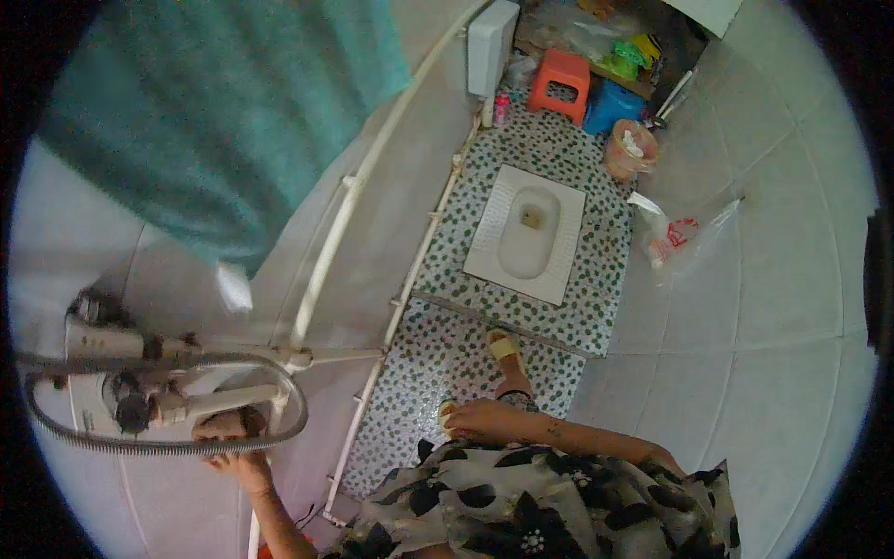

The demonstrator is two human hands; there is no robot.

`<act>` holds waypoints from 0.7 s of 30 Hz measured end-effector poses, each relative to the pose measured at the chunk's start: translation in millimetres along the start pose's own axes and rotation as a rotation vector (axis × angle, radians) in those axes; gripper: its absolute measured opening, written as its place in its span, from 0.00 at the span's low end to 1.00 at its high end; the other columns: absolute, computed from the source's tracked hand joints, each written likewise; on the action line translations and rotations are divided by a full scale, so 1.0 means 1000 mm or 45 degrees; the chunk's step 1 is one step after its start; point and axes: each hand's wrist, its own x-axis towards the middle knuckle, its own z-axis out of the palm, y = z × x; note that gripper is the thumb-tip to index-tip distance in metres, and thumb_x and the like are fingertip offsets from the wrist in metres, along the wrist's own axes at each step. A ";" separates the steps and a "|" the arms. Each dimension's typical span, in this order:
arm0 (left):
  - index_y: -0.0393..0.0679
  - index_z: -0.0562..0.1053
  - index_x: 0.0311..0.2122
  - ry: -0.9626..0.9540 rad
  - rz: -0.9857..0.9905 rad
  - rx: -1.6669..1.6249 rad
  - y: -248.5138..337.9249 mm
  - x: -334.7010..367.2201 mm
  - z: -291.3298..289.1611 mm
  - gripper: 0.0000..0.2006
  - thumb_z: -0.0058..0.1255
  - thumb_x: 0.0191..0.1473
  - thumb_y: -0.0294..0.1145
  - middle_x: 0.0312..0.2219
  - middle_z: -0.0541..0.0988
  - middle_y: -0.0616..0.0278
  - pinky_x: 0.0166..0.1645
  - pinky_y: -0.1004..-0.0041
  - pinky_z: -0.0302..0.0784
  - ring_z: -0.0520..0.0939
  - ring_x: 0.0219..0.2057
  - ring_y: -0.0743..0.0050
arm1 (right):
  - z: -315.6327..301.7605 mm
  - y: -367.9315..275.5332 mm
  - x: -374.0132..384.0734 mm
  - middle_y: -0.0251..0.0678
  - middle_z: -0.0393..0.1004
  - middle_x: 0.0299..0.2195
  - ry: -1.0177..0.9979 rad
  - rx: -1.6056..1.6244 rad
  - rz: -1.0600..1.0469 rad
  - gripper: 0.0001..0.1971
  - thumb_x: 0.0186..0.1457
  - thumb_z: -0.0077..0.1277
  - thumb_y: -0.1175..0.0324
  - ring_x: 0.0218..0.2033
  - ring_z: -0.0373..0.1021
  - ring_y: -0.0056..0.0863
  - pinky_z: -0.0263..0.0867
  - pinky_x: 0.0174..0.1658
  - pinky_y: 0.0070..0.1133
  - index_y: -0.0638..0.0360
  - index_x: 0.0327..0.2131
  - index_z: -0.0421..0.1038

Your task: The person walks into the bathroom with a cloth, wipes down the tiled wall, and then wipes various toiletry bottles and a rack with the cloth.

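My left hand (240, 469) is raised at the wall on the left, just below a grey flexible hose (158, 448). Its fingers are curled at a brownish rounded shape (228, 425), which the hose partly covers and I cannot make out. Right above that shape runs a white pipe (233, 401), joined to a white wall-mounted unit (88, 401) with a dark round knob (133, 410). My right hand (477, 419) hangs in front of my body, its fingers bent inward. Whatever it may hold is hidden.
Ahead lies a white squat toilet (480, 252) on a raised tiled step. Beyond stand an orange stool (562, 79), a blue container (613, 104) and a waste bin (622, 168). A teal towel (233, 121) hangs at upper left; a plastic bag (666, 244) hangs on the right wall.
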 end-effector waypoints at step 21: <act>0.46 0.70 0.44 -0.318 -0.286 0.169 0.170 0.152 0.003 0.22 0.53 0.44 0.45 0.45 0.69 0.58 0.54 0.49 0.52 0.65 0.49 0.53 | -0.041 0.197 -0.075 0.38 0.68 0.35 0.147 0.566 0.062 0.11 0.56 0.40 0.67 0.34 0.65 0.30 0.62 0.39 0.29 0.62 0.40 0.65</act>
